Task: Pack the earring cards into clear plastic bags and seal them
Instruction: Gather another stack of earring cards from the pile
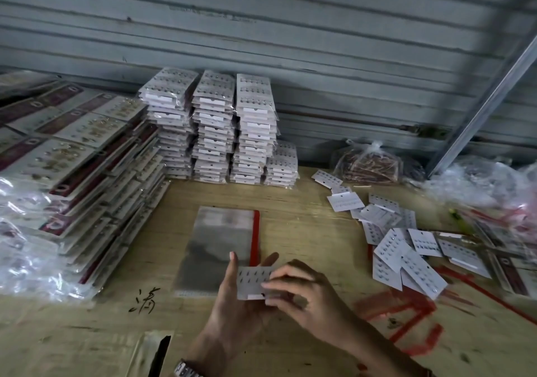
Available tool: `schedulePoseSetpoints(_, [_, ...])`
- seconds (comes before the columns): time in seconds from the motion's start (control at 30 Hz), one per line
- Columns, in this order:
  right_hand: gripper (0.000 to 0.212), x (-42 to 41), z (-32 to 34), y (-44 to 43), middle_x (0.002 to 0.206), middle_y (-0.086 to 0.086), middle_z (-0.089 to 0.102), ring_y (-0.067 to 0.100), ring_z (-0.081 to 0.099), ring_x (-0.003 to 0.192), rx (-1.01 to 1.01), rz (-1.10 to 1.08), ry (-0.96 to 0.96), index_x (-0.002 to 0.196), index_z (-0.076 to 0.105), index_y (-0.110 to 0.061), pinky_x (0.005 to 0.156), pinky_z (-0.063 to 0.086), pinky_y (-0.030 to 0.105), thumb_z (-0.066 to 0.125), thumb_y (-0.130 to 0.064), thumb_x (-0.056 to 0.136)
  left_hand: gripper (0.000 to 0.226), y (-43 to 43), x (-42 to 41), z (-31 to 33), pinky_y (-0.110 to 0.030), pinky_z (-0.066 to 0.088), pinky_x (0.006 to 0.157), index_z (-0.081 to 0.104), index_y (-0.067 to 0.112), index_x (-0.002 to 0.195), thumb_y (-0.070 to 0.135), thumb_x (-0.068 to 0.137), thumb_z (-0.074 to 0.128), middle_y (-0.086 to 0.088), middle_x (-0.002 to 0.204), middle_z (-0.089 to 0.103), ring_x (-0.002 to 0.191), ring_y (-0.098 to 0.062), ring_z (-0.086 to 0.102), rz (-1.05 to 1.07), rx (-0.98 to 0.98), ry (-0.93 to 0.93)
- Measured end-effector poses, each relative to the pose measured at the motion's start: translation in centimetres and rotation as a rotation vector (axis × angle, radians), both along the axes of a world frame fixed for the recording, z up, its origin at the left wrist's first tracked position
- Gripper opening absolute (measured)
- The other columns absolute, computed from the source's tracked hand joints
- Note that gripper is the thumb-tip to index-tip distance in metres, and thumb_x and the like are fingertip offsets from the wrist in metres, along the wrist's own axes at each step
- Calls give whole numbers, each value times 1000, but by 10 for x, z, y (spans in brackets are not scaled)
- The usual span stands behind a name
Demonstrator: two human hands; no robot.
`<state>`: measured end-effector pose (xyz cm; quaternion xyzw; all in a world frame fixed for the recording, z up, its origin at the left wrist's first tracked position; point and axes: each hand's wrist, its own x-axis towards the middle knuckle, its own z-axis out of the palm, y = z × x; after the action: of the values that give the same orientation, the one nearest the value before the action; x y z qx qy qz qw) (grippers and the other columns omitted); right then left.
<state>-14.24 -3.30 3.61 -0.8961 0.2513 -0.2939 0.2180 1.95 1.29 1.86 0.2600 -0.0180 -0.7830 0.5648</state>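
- Earring card point(252, 282) at six o'clock, held low over the wooden table point(305, 225) between both hands — whether a bag is already round it cannot be told.
- Left hand point(238, 301) supports the card from behind with fingers fairly straight and thumb upright beside its left edge. Right hand point(302, 289) curls its fingertips over the right edge in a narrow pinch.
- Just beyond, toward twelve o'clock, the stack of clear plastic bags point(218, 243) lies flat, with a red seal strip point(255, 237) running down its right side.
- The step in hand appears to be feeding the card into a bag. It would go best with the card kept square to the mouth, so the studs do not snag the film. The card should then be seated fully before the strip is peeled and the flap pressed down.
- At three o'clock, loose earring cards point(406, 249) lie fanned and overlapping, apparently not yet packed. Peeled red strips point(404, 310) litter the table near four o'clock.
- At nine to ten o'clock, slanted piles of red-backed packs point(87, 159) lean across the table.
- Farthest off, at twelve o'clock, tall stacks of bagged cards point(218, 127) stand against a ribbed grey shutter point(290, 28) — a knotted bag point(367, 163) rests at one o'clock.
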Motion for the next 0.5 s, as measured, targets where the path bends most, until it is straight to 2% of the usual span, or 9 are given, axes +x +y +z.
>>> schedulePoseSetpoints(0.07, [25, -5, 4, -19, 107, -5, 67, 5, 60, 103, -6, -38, -32, 113, 72, -16, 87, 52, 23, 64, -31, 94, 92, 1, 1, -4, -52, 60, 78, 60, -3, 131, 74, 85, 41, -31, 120, 64, 95, -40, 68, 32, 8, 13])
schedulePoseSetpoints(0.2, [27, -27, 7, -80, 115, -3, 67, 9, 63, 108, -105, -295, 21, 118, 68, -14, 94, 52, 25, 63, -21, 92, 95, 2, 4, -9, -59, 53, 88, 65, 1, 126, 80, 77, 45, -31, 126, 60, 96, -40, 64, 23, 37, 40])
schedulePoseSetpoints(0.27, [34, -41, 5, -115, 125, 2, 64, 17, 60, 117, -125, -433, 159, 124, 64, -12, 104, 44, 25, 66, -15, 91, 94, 3, 5, -10, -58, 49, 93, 61, 3, 131, 80, 78, 46, -30, 130, 59, 99, -40, 64, 18, 37, 39])
schedulePoseSetpoints(0.33, [42, -52, 2, -147, 132, 6, 60, 21, 54, 125, -132, -548, 312, 130, 60, -9, 105, 34, 22, 69, -13, 89, 92, 4, 5, -10, -57, 45, 98, 58, 4, 135, 77, 80, 49, -29, 132, 57, 103, -40, 63, 22, 19, 63])
schedulePoseSetpoints(0.5, [48, -60, 0, -192, 141, 4, 51, 21, 43, 130, -239, -608, 676, 137, 55, -13, 108, 36, 31, 66, -12, 90, 85, 6, 6, -12, -58, 39, 104, 63, 3, 129, 70, 78, 58, -28, 131, 57, 106, -40, 61, 12, -14, 70])
